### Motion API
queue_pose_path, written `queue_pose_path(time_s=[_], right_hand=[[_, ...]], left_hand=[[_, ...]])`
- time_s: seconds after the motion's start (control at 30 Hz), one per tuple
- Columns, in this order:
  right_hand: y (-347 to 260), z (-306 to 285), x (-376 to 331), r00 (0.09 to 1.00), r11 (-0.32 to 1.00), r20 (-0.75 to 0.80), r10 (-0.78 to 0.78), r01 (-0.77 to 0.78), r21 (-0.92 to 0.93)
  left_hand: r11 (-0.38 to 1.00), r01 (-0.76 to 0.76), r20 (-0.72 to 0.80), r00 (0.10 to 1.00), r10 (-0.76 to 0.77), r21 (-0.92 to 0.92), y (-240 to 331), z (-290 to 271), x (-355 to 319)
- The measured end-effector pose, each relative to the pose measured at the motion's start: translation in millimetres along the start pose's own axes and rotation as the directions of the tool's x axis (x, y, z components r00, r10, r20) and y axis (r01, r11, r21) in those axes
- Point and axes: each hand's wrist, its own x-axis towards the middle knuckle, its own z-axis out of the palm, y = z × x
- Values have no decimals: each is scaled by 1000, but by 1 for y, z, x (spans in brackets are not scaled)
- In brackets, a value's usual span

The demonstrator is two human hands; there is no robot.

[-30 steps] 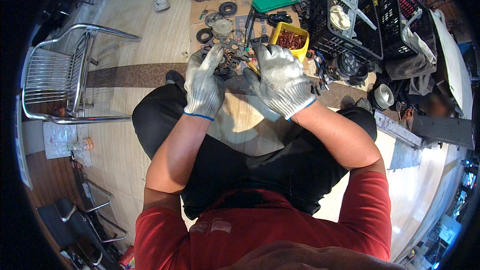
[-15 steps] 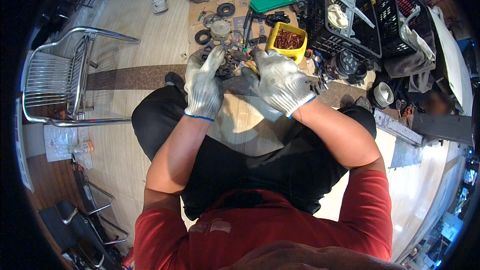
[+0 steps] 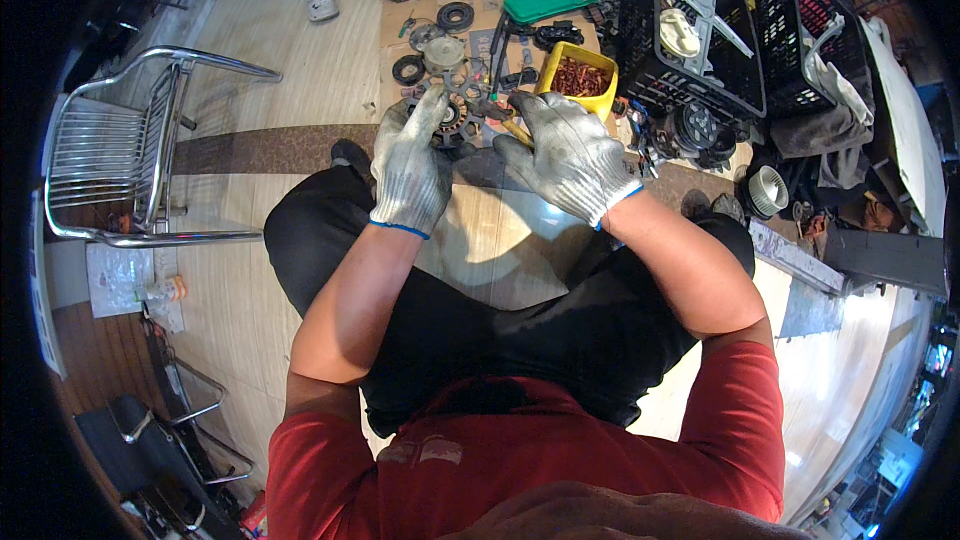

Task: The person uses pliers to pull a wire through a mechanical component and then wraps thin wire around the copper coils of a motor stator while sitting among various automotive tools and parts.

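Note:
My left hand, in a whitish knit glove with a blue cuff edge, closes on the near left side of a round motor stator with copper-coloured windings. Its fingertips are partly hidden behind the glove. To the right, my right hand, gloved alike, is closed round a yellow-handled tool whose dark head points at the stator. The tool's exact kind is too small to tell. Just beyond my right hand stands a yellow tub of reddish-brown metal scraps.
Motor parts and black rings lie on flattened cardboard. A green-handled tool lies beyond. Black crates stand at the right, near a white fan wheel. A metal chair is at left; another person's foot shows far off.
The tool in my right hand has swung into clearer view with its head beside the stator. My right hand has shifted slightly right; more of the stator's coils show by my left hand.

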Motion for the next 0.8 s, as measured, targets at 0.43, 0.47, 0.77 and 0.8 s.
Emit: queue_pose_path(time_s=[0.43,0.47,0.77,0.8], right_hand=[[-6,2,-1,995,998,-99,-29,23,-66],[-8,0,0,996,996,-82,-23,16,-85],[-8,2,0,1000,985,-14,-26,23,-171],[-9,0,0,1000,984,-2,-26,25,-178]], left_hand=[[990,-113,-21,993,115,89,5,21,-10],[990,-108,-33,993,111,90,5,22,-10],[994,-30,-55,998,35,104,7,18,-10],[995,-34,-43,998,38,98,6,17,-10]])
